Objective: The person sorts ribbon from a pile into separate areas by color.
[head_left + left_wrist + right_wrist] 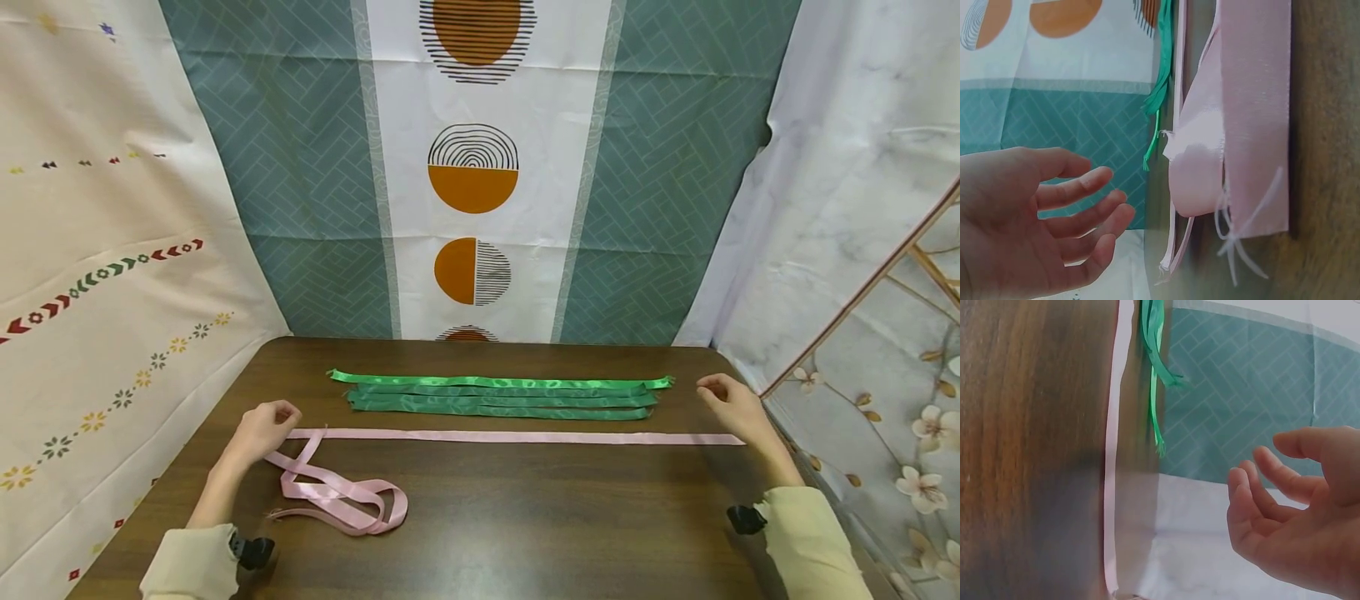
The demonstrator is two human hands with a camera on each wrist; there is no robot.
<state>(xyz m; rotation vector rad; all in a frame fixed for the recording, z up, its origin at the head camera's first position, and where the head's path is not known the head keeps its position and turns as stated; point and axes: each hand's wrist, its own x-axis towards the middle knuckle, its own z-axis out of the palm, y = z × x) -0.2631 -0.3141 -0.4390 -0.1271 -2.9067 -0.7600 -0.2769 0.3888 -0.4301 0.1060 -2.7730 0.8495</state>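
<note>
A pink ribbon (510, 437) stretches straight across the wooden table from left to right. Just above its left end hovers my left hand (262, 432), its fingers loosely bent with nothing between them in the left wrist view. My right hand (738, 410) is over the ribbon's other end, also holding nothing; the right wrist view shows its relaxed fingers (1244, 503) apart from the ribbon. A longer pink ribbon (333, 493) lies in loose loops below the left hand, with frayed threads (1232, 240) at one end.
Several green ribbons (502, 401) lie side by side behind the straight pink one, the brightest (495, 382) farthest back. The brown table (570, 508) ends at a patterned cloth (307, 200) behind, with more cloth hanging on both sides.
</note>
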